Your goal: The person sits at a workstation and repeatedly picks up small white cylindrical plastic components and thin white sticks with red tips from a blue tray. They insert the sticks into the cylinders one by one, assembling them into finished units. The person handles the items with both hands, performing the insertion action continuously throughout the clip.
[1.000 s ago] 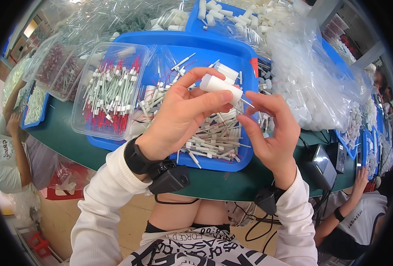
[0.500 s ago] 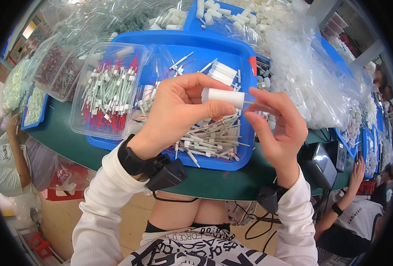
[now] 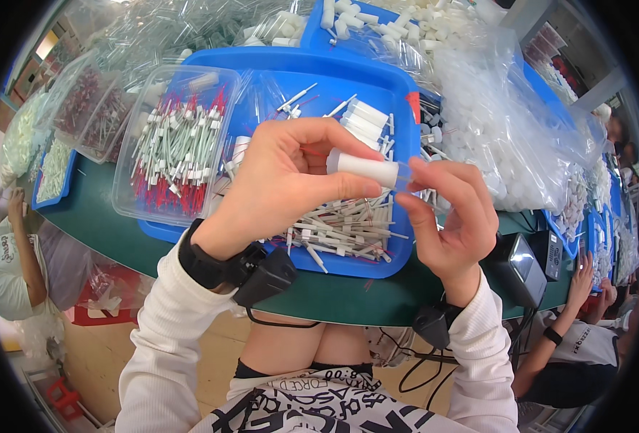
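While the left hand [image 3: 272, 173] grasps a white cylinder [image 3: 366, 168] above the blue tray [image 3: 316, 76], the right hand [image 3: 455, 220] curls at its clear right end, thumb and forefinger parted; whether they grip it, I cannot tell. Thin rods [image 3: 341, 229] lie in the tray on the green table [image 3: 377, 307].

Smooth matt white cylinder [image 3: 366, 169], glossy blue plastic tray [image 3: 363, 76]

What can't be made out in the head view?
Head: some fingertips of the left hand, hidden behind the white cylinder.
Head: whether the right hand touches the clear end piece; too small.
Head: part of the blue tray, covered by the left hand.
Head: co-worker at right, cut off by the picture's edge.
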The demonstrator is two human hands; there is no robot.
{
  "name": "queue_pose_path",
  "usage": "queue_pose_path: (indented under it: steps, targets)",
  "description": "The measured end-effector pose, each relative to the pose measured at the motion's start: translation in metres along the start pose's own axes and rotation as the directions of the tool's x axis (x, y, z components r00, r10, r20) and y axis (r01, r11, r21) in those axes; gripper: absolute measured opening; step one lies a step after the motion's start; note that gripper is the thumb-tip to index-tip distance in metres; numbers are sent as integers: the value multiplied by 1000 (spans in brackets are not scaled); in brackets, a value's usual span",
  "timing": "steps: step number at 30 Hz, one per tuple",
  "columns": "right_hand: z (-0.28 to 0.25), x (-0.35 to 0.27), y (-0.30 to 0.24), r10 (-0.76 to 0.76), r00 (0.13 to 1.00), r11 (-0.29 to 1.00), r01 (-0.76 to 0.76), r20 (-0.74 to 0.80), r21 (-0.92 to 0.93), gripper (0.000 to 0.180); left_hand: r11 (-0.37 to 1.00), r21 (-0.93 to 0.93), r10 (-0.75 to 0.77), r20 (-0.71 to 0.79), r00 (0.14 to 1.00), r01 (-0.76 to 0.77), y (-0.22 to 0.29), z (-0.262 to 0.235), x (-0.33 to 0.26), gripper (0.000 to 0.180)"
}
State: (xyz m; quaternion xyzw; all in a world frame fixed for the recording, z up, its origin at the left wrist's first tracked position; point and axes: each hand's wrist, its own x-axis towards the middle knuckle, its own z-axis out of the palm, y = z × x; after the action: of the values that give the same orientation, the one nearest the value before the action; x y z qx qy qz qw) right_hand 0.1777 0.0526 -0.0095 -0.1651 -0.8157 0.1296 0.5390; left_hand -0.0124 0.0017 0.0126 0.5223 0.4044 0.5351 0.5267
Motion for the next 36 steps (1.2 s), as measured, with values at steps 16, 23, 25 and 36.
queue_pose_path:
  steps: [16,23,25,36]
  targets:
    - [-1,4,4,228,972,938,-233,48,258,29,998,-69,3,-21,1000,-5,-2,-11,3,25]
    - [-7,10,-8,505,854,654,-473,125,590,31,981,26,193,-78,978,-192,-1,-6,3,29]
    - [-9,5,-1,415,902,746,-411,117,525,30,980,48,196,-84,977,-192,-1,-5,3,28]
    - [-3,2,1,328,937,853,-349,122,387,29,981,24,196,-71,978,-195,-8,-1,2,24]
